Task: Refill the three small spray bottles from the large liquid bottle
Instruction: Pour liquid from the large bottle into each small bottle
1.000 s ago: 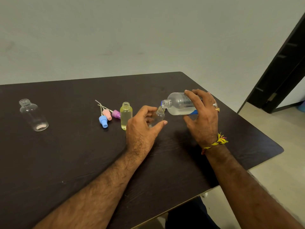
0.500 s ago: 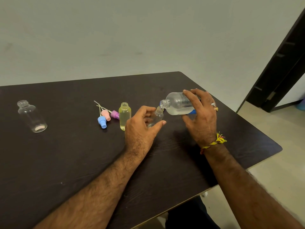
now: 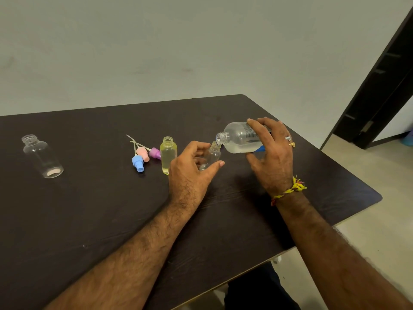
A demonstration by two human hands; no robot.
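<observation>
My right hand (image 3: 271,157) grips the large clear liquid bottle (image 3: 239,138), tipped on its side with its open mouth pointing left, right over the neck of a small clear spray bottle (image 3: 212,155). My left hand (image 3: 192,170) holds that small bottle tilted, fingers curled round its body, which is partly hidden. Just left of it a second small bottle (image 3: 168,155) stands upright, full of yellowish liquid and uncapped. A third small bottle (image 3: 42,155), clear and uncapped, stands far left on the table.
Three spray tops, blue (image 3: 138,163), pink (image 3: 143,153) and purple (image 3: 154,152), lie with their tubes left of the yellowish bottle. The dark table (image 3: 89,209) ends in a rounded corner at the right. A dark door frame (image 3: 380,90) stands beyond it.
The large bottle and the small bottle in my left hand stay mouth to neck. Both hands hold almost the same place; the view has shifted slightly.
</observation>
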